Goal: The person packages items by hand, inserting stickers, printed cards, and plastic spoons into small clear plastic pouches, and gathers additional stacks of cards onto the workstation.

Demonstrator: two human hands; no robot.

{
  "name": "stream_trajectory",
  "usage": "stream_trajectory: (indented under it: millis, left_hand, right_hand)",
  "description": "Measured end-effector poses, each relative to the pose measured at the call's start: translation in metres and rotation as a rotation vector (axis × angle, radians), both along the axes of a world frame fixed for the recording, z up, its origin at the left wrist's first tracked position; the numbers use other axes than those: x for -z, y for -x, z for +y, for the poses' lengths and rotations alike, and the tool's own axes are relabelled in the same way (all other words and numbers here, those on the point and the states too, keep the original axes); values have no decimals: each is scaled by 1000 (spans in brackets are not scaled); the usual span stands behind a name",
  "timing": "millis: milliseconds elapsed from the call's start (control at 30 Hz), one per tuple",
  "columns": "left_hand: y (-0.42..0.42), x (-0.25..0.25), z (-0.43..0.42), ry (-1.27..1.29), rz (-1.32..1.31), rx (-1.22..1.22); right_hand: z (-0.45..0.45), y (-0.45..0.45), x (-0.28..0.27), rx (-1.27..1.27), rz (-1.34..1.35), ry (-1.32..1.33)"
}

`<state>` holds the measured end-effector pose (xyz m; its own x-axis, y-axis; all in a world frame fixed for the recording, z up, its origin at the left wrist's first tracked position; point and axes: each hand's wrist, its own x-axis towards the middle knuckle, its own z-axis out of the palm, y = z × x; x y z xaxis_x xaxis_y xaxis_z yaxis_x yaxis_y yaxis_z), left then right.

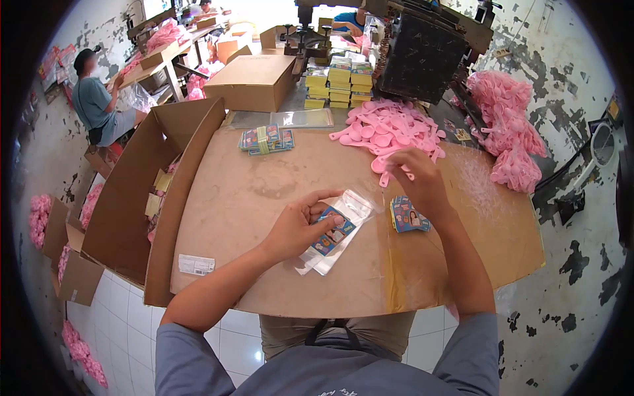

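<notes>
Brown cardboard sheeting (244,224) covers the work surface I look down on, with a peeling white wall (555,218) to the right. On it, just in front of me, a small blue printed card with a portrait (328,243) lies in my left hand (297,228), whose thumb presses its face while the fingers curl around its far side. Clear plastic bags (355,210) lie under and beyond the card. My right hand (421,181) is raised to the right of the card, well apart from it, fingers bent at the near edge of a heap of pink plastic spoons (389,129); I cannot tell whether they grip one. Below that hand sits a loose stack of blue printed cards (406,214).

Farther off, I see a banded bundle of blue cards (266,140) and, just beyond it, flat clear sleeves (302,119). Behind the spoons rise stacks of yellow-edged cards (340,76), beside a black metal box (422,53). Left of the surface stands a tall open cardboard box (119,218); past it sits a person in a teal shirt (92,99).
</notes>
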<state>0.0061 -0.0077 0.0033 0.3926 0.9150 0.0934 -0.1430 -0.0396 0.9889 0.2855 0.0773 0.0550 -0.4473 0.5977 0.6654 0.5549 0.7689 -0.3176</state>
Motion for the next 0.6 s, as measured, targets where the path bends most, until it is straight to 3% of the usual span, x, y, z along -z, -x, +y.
stream_trajectory:
  millis: [133, 233, 600]
  left_hand:
    - [-1, 6, 1, -12, 27, -10]
    - [-3, 13, 2, -80, 46, 4]
    - [-3, 2, -3, 55, 113, 60]
  right_hand:
    - [-31, 18, -2, -169, 713, 461]
    - [-35, 16, 5, -165, 808, 528]
    - [-43, 33, 38, -279, 781, 620]
